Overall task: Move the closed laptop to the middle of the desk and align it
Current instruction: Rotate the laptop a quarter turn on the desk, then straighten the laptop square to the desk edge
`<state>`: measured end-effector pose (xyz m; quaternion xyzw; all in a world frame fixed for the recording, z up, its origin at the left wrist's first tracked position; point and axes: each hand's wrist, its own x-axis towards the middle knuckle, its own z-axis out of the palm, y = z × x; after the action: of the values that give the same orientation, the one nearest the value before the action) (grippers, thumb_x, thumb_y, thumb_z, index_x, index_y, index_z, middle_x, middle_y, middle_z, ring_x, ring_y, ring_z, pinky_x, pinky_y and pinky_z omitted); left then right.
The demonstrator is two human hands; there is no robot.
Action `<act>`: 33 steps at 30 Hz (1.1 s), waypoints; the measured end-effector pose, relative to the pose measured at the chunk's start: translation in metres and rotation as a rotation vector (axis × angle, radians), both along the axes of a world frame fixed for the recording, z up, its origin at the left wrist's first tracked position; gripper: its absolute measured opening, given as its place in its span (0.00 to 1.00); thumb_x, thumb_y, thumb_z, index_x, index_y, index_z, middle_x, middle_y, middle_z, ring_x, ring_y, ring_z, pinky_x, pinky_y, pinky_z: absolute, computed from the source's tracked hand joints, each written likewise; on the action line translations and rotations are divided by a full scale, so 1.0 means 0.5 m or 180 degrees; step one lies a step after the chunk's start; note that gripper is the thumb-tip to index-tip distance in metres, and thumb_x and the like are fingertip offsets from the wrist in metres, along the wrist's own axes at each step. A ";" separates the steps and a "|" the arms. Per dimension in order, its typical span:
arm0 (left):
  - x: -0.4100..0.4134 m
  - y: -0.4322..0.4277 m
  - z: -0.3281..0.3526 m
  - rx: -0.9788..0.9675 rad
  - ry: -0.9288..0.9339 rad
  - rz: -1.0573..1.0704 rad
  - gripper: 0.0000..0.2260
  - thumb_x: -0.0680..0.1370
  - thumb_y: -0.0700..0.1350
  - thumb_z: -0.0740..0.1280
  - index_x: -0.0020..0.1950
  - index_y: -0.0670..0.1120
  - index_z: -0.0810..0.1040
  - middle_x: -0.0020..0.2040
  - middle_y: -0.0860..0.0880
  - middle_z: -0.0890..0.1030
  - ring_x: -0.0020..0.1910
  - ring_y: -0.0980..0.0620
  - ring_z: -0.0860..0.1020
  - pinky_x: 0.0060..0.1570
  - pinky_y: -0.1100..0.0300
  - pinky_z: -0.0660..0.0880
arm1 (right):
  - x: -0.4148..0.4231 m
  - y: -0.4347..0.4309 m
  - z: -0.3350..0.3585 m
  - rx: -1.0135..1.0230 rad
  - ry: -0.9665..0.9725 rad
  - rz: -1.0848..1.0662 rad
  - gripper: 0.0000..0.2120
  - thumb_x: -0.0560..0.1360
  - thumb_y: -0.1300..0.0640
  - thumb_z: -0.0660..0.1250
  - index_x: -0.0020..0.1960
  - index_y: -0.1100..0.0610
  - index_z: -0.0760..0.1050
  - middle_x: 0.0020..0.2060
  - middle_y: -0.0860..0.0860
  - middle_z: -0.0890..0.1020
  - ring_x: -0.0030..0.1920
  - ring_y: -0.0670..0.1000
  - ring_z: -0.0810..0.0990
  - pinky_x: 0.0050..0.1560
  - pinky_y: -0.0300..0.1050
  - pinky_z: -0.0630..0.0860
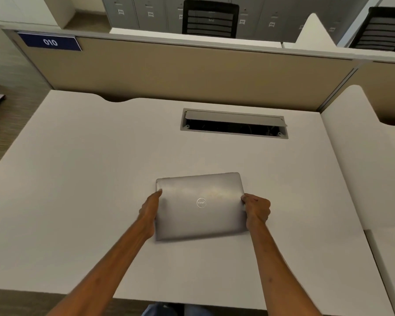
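Laptop [201, 206]: closed, long axis left-right, slightly skewed on tabletop [78, 179].
Left hand [149, 213]: grasping its left edge.
Right hand [257, 209]: grasping its right edge.

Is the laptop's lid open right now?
No, the laptop lies shut on the desk, logo up.

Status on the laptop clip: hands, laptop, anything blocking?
Left hand and right hand grip the closed laptop by its side edges. Laptop near mid-desk, slightly skewed. Open cable hatch beyond it, well apart; path clear.
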<state>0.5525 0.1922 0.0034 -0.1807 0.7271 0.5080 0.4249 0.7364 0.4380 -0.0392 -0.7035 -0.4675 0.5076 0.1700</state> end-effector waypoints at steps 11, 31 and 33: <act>-0.039 -0.032 -0.002 0.0073 -0.0144 -0.0399 0.33 0.85 0.66 0.59 0.82 0.46 0.70 0.78 0.43 0.75 0.64 0.43 0.74 0.65 0.48 0.67 | 0.040 -0.055 0.009 -0.0103 -0.0183 -0.0190 0.15 0.74 0.58 0.79 0.59 0.60 0.89 0.59 0.61 0.89 0.60 0.65 0.87 0.64 0.56 0.84; -0.017 -0.034 -0.018 0.0273 0.0001 -0.0011 0.19 0.85 0.53 0.63 0.68 0.42 0.81 0.60 0.43 0.81 0.50 0.46 0.78 0.48 0.56 0.73 | 0.042 -0.060 0.033 -0.0036 -0.0458 0.0721 0.16 0.79 0.56 0.76 0.66 0.57 0.84 0.63 0.60 0.87 0.64 0.65 0.86 0.70 0.61 0.82; -0.018 -0.033 -0.019 0.0249 -0.0019 0.0007 0.15 0.85 0.52 0.63 0.63 0.44 0.80 0.59 0.44 0.81 0.45 0.48 0.78 0.43 0.58 0.73 | 0.043 -0.054 0.031 -0.0099 -0.0425 0.0676 0.15 0.78 0.57 0.76 0.64 0.57 0.85 0.59 0.61 0.89 0.61 0.66 0.87 0.67 0.62 0.84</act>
<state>0.5434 0.1755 -0.0059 -0.1662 0.7053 0.5360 0.4332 0.7577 0.4110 -0.0237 -0.6848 -0.5417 0.4820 0.0728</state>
